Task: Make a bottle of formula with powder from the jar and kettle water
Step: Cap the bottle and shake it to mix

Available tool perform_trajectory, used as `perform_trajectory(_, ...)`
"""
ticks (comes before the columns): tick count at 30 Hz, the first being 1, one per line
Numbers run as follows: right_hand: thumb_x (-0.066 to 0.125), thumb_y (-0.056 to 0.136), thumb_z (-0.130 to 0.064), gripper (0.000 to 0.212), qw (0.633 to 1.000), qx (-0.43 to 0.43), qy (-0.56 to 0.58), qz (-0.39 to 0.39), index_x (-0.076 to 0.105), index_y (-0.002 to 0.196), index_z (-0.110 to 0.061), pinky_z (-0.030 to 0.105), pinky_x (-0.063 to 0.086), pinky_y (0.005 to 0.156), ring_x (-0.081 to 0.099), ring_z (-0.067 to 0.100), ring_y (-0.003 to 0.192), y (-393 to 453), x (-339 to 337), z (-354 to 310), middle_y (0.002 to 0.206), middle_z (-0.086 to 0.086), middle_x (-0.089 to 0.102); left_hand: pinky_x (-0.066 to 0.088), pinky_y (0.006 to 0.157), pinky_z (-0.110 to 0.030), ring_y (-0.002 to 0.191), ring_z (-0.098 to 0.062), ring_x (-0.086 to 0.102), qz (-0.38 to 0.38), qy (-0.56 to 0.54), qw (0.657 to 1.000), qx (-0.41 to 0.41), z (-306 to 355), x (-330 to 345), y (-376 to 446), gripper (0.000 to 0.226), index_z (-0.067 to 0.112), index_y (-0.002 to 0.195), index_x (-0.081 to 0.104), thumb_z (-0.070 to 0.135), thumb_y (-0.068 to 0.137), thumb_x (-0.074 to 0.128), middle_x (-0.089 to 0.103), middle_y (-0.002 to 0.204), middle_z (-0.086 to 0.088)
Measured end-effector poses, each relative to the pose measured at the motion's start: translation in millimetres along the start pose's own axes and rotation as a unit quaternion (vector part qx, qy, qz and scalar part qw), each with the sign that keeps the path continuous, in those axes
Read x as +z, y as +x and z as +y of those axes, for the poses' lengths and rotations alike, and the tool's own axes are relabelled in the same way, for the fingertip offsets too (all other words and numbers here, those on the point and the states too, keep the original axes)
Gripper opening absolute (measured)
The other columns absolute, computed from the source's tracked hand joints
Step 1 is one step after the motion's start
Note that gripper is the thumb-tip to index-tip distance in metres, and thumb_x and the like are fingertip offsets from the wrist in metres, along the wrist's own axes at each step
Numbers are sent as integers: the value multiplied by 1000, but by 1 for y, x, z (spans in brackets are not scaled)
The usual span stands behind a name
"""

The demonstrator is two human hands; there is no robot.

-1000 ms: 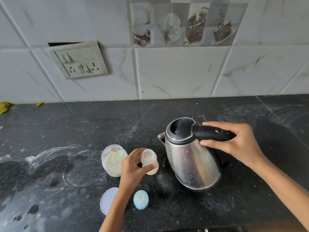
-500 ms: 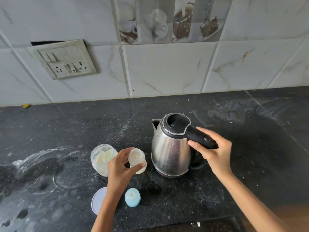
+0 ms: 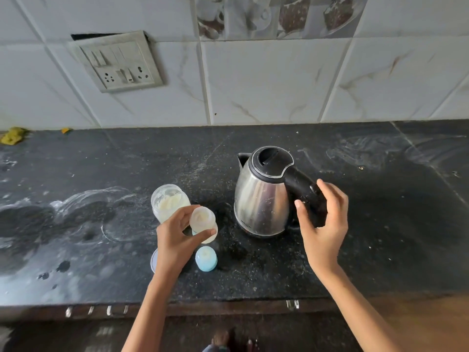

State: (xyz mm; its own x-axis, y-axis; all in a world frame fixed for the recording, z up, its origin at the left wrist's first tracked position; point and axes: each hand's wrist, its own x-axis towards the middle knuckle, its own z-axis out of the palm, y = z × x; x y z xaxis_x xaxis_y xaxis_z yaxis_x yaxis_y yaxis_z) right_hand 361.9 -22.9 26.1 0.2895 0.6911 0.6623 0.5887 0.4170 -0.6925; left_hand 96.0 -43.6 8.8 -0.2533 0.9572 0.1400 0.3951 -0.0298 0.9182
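**Kettle down, bottle steadied**

At centre frame in the head view, the left hand [image 3: 177, 235] grips the open bottle [image 3: 203, 224] around its body, thumb and fingers curled on it, holding it upright on the black table [image 3: 380, 237]; the grip likely guards it from tipping. Just behind and left of it, touching or nearly so, stands the open jar [image 3: 168, 201] with pale powder inside. Its lid [image 3: 153, 260] peeks out from under the left wrist, and the blue cap [image 3: 206, 258] rests below the bottle, both within easy reach for closing up. Right of the bottle, apart from it, the kettle [image 3: 261, 196] stands upright on the table, spout toward the wall. The right hand [image 3: 322, 222] is beside its black handle, fingers loosely spread and holding nothing. Whether the bottle holds water I cannot tell.
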Motion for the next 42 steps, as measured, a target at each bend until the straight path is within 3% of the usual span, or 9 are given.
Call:
perform_trajectory(4, 71, 80, 6, 40, 995, -95, -4, -31, 60, 117, 13, 40, 45, 104, 58, 32, 114, -29, 7, -24, 117, 24, 59, 56, 81, -24, 93, -1, 68, 7, 6, 1000, 14, 3, -14, -8, 54, 16, 104, 69, 10, 56, 92, 73, 98, 11)
perform_trajectory(9, 69, 91, -14, 26, 962, -97, 50, -251, 68, 114, -2, 35, 52, 94, 62, 17, 109, -75, 43, -42, 114, 6, 64, 53, 79, -16, 91, 0, 67, 16, -3, 999, 33, 2, -36, -9, 53, 18, 103, 68, 12, 55, 92, 72, 96, 18)
perform_trajectory(13, 58, 90, -52, 54, 929, 15, -22, -370, 58, 132, -16, 32, 50, 101, 51, 13, 128, -102, 71, -47, 136, 0, 52, 54, 85, -23, 94, -5, 68, 15, -21, 998, 50, -5, -53, -13, 53, 15, 103, 68, 11, 56, 92, 73, 98, 12)
perform_trajectory(16, 69, 84, -48, 77, 880, 61, -85, -464, 34, 148, -25, 29, 36, 113, 30, 12, 144, -117, 86, -47, 157, -3, 30, 53, 85, -22, 95, -4, 67, 2, -29, 998, 58, -12, -61, -17, 52, 18, 102, 68, 13, 56, 92, 72, 99, 17)
perform_trajectory(18, 71, 85, -42, 80, 863, 44, -118, -489, 28, 150, -28, 27, 34, 112, 28, 12, 145, -123, 93, -49, 159, -5, 27, 53, 86, -22, 96, -4, 67, -14, -34, 998, 58, -15, -62, -18, 53, 18, 101, 67, 13, 56, 92, 71, 99, 18)
perform_trajectory(25, 78, 81, -25, 56, 903, 84, -116, -404, 56, 132, -21, 27, 48, 95, 60, 16, 116, -127, 96, -41, 131, -4, 58, 52, 84, -19, 96, -5, 68, -63, -58, 995, 59, -25, -51, -19, 56, 16, 101, 63, 11, 54, 93, 73, 100, 10)
perform_trajectory(30, 83, 76, -18, 54, 940, 154, -56, -299, 58, 124, -19, 33, 55, 92, 60, 16, 115, -116, 75, -29, 123, -3, 61, 52, 84, -20, 98, -5, 67, -102, -65, 991, 57, -34, -31, -18, 58, 18, 102, 60, 10, 55, 92, 71, 104, 12)
perform_trajectory(37, 77, 81, -5, 48, 936, 259, 72, -226, 56, 121, -21, 18, 57, 84, 64, 13, 111, -109, 53, -37, 121, -1, 62, 52, 93, -37, 107, -17, 65, -162, -99, 981, 49, -51, -8, -22, 60, 14, 106, 54, 5, 58, 88, 70, 111, 3)
perform_trajectory(42, 71, 87, -8, 48, 929, 267, 123, -224, 52, 129, -23, 9, 51, 81, 61, 7, 115, -100, 53, -56, 127, -3, 59, 52, 91, -27, 104, -3, 64, -171, -82, 981, 39, -50, -3, -16, 62, 17, 106, 51, 9, 58, 90, 69, 107, 13)
